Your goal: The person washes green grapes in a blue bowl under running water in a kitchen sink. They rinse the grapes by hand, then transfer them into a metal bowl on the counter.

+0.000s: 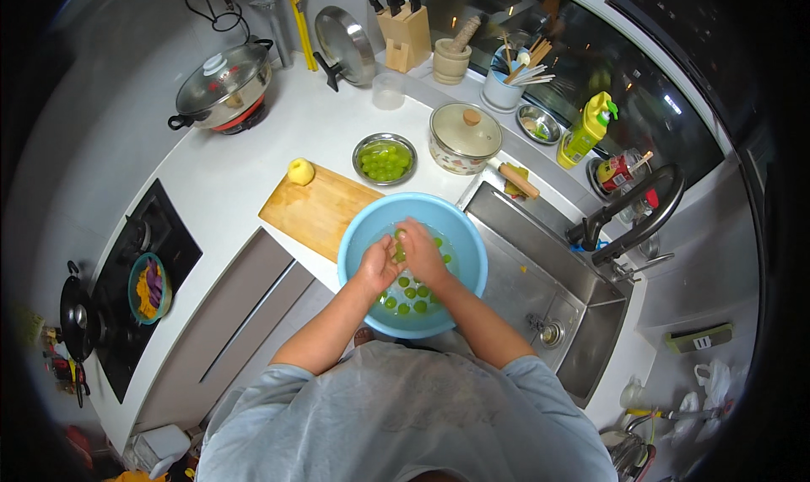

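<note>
Both my hands are inside a light blue plastic basin (476, 254) of water at the counter's edge, near the sink. My left hand (378, 263) is cupped, palm up, with green grapes (400, 252) between it and my right hand (419, 248). The right hand's fingers curve over those grapes. More loose green grapes (420, 306) lie in the water below my hands. Behind the basin, a steel bowl (385, 181) holds green grapes. A peeled yellowish fruit (300, 172) rests on the far left corner of a wooden cutting board (323, 205).
A steel sink (506, 292) with a dark faucet (645, 222) is at the right. A lidded pot (465, 140) stands behind the basin, its wooden handle pointing towards the sink. At the left, a bowl of orange and purple food (150, 289) sits on a black cooktop (171, 229).
</note>
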The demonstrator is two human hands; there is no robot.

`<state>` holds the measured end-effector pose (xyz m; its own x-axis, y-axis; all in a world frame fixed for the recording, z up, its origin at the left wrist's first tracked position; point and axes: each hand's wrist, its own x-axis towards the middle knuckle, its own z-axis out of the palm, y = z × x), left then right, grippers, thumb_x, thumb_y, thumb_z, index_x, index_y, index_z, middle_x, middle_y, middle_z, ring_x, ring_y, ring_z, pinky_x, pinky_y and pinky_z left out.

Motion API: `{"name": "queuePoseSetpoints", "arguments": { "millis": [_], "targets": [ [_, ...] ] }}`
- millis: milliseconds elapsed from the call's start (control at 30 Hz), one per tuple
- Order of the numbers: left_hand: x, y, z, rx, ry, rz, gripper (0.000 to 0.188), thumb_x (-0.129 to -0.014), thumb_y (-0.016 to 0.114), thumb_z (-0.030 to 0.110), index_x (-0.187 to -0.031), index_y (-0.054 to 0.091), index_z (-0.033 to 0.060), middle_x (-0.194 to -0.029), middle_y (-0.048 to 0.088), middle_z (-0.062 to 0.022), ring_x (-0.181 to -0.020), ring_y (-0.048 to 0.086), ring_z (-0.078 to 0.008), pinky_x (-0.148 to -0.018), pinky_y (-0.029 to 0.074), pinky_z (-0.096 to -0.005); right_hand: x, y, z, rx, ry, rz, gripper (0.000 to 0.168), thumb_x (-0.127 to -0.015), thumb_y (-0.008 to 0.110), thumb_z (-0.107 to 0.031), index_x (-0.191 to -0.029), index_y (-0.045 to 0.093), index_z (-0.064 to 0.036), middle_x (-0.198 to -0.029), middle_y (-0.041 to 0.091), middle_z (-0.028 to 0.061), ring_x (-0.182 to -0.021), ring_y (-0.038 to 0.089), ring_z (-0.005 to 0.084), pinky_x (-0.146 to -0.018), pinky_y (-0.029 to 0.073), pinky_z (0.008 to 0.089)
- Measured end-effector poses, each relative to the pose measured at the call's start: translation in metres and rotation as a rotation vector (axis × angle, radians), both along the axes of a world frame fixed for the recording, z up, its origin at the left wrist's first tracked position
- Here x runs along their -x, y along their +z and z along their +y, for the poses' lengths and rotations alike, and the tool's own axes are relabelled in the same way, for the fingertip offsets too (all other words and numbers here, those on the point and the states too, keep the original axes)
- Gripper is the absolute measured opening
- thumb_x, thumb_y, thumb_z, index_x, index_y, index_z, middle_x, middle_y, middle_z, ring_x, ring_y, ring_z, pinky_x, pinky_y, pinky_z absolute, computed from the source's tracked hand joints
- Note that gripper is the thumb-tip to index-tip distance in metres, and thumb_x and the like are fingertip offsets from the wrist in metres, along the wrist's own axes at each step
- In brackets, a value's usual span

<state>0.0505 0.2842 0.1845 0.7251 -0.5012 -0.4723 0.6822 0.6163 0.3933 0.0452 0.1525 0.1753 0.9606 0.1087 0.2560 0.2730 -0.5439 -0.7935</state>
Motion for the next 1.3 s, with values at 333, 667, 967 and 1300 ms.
{"name": "queuePoseSetpoints", "arguments": {
  "millis": [333,667,967,1300],
  "targets": [
    [0.002,0.007,-0.006,-0.515,0.17,0.001,0.028,-0.094,0.041,0.024,-0.116,0.047,0.008,-0.112,0.05,-0.0069,-0.097,0.049,-0.0175,-0.084,0.044,-0.0341,0.002,-0.018,-0.001,0.06,-0.179,0.378,0.024,-0.08,0.06,-0.019,-0.1,0.06,-0.007,-0.101,0.055,0.0158,-0.101,0.051,0.0344,-0.088,0.041,0.0466],
    [-0.005,-0.013,-0.016,-0.061,0.292,0.079,0.038,-0.094,0.042,0.034,-0.129,0.042,0.0194,-0.128,0.046,-0.0047,-0.113,0.045,-0.0211,-0.094,0.039,-0.0355,0.038,0.002,0.051,-0.367,-0.037,0.071,0.042,-0.093,0.037,-0.012,-0.135,0.034,-0.007,-0.138,0.031,0.0196,-0.132,0.022,0.0325,-0.109,0.018,0.0364],
    [0.001,0.006,-0.019,-0.106,0.18,0.037,0.046,-0.097,0.031,0.04,-0.138,0.031,0.0189,-0.134,0.041,-0.0033,-0.119,0.042,-0.0221,-0.102,0.032,-0.0373,0.032,-0.006,0.046,-0.301,-0.138,0.111,0.044,-0.095,0.033,-0.023,-0.131,0.038,0.003,-0.142,0.026,0.022,-0.133,0.019,0.0374,-0.11,0.015,0.0405],
    [0.014,0.006,-0.016,-0.063,0.071,-0.024,0.034,-0.097,0.035,0.027,-0.122,0.044,0.0071,-0.117,0.051,-0.0085,-0.104,0.052,-0.02,-0.091,0.044,-0.0329,-0.015,-0.014,0.004,0.057,-0.068,0.196,0.03,-0.09,0.041,-0.024,-0.11,0.057,-0.009,-0.124,0.048,0.0105,-0.112,0.043,0.0345,-0.098,0.031,0.0462]
  ]
}}
